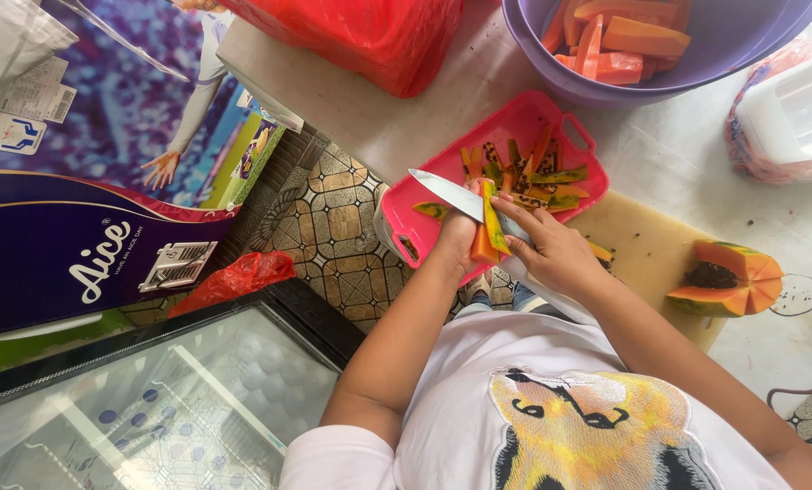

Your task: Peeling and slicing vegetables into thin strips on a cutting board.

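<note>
The left hand (460, 238) is clamped on a papaya slice (488, 234), held upright over the near rim of the pink tray (397, 213). The right hand (556, 254) is closed round a knife (451, 195), whose blade lies against the slice and points out past the left hand. Beyond the grip the tray holds peelings (538, 177) (little bare room there). Right of the hands lies a board (642, 249) with cut papaya (728, 277); the purple bowl (551, 77) stands farther off. Both forearms are bent inward

Left hand (458, 238) gripping papaya slice (489, 227), right hand (556, 254) holding knife (456, 197), pink tray (515, 122) below
</note>
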